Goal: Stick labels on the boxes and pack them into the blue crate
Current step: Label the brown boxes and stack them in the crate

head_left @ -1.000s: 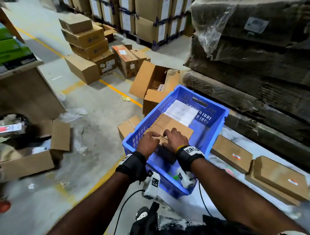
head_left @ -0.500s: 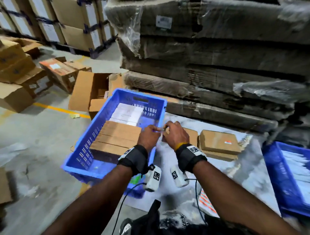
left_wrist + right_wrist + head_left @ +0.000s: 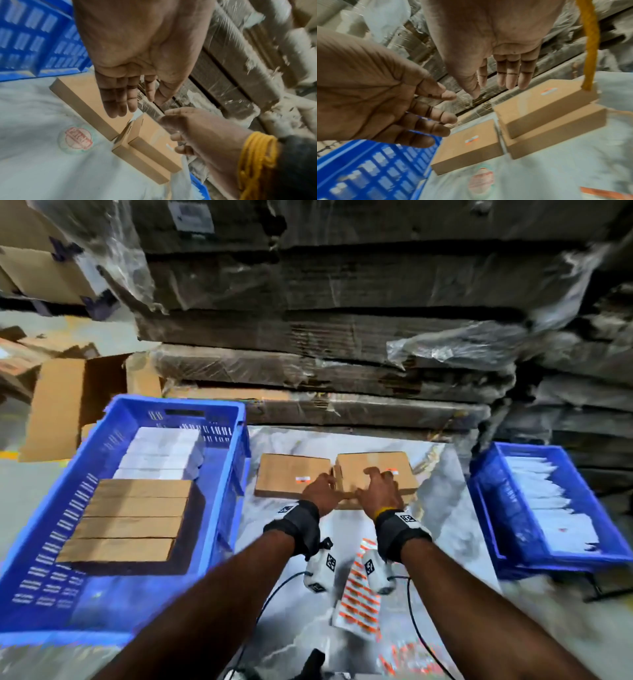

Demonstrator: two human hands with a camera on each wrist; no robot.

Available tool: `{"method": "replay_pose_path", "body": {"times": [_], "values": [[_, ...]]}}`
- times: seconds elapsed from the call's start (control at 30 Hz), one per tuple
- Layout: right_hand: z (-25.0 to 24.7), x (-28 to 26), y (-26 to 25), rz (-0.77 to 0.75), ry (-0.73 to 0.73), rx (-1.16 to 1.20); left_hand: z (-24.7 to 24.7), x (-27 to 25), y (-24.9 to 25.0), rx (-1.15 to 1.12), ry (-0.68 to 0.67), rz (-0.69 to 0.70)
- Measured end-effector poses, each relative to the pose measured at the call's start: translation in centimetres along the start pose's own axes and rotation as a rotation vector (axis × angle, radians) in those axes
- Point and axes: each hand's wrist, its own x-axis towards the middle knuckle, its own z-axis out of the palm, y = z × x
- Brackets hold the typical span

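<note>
Dim, even indoor light falls from overhead, leaving the stacked, plastic-wrapped brown cardboard bundles (image 3: 342,302) in deep shade while the crumpled grey plastic sheet (image 3: 442,474) below them throws back pale glare. Motion blur smears the head view's edges, streaking the slotted wall of the large blue plastic crate (image 3: 219,508) left of the sheet. Wide-angle bending bows the bundles. In both wrist views the near palms loom soft and out of focus, and the small flat brown cardboard boxes (image 3: 467,147) show ghosted edges
</note>
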Motion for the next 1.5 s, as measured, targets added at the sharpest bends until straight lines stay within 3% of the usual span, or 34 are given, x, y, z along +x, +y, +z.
{"method": "replay_pose_path", "body": {"times": [0.13, 0.27, 0.57, 0.7, 0.83, 0.93, 1.0, 1.1, 1.27, 1.37, 1.5], "values": [[-0.5, 4.0, 5.0, 0.061, 0.019, 0.04, 3.7, 4.4, 0.7, 0.164, -0.016, 0.009], [-0.4, 7.2, 8.7, 0.143, 0.024, 0.113, 6.2, 7.6, 0.6, 0.115, 0.008, -0.034], [1.4, 9.0, 10.7, 0.297, -0.076, 0.207, 8.7, 11.0, -2.5, -0.308, 0.184, -0.175], [2.0, 6.4, 9.2, 0.279, 0.004, 0.191, 7.2, 9.4, -4.4, -0.484, 0.326, -0.236], [3.3, 1.5, 6.5, 0.189, -0.013, 0.267, 4.3, 4.4, -7.0, -0.487, 0.438, -0.239], [5.5, -2.5, 4.4, 0.124, -0.047, 0.254, 1.9, -0.2, -9.9, -0.468, 0.442, -0.293], [7.2, -5.0, 3.5, 0.075, -0.086, 0.217, 0.7, -2.5, -12.6, -0.41, 0.424, -0.32], [9.7, -8.0, 2.8, -0.011, -0.144, 0.139, -0.7, -4.8, -16.1, -0.147, 0.378, -0.259], [12.5, -10.5, 2.3, -0.031, -0.236, 0.066, -1.6, -7.4, -19.0, 0.205, 0.161, -0.259], [13.0, -11.1, 2.0, -0.023, -0.261, 0.024, -1.2, -7.4, -20.4, 0.305, 0.088, -0.296], [13.0, -11.1, 2.0, -0.018, -0.257, -0.044, -0.3, -7.5, -21.0, 0.4, 0.097, -0.278]]}}
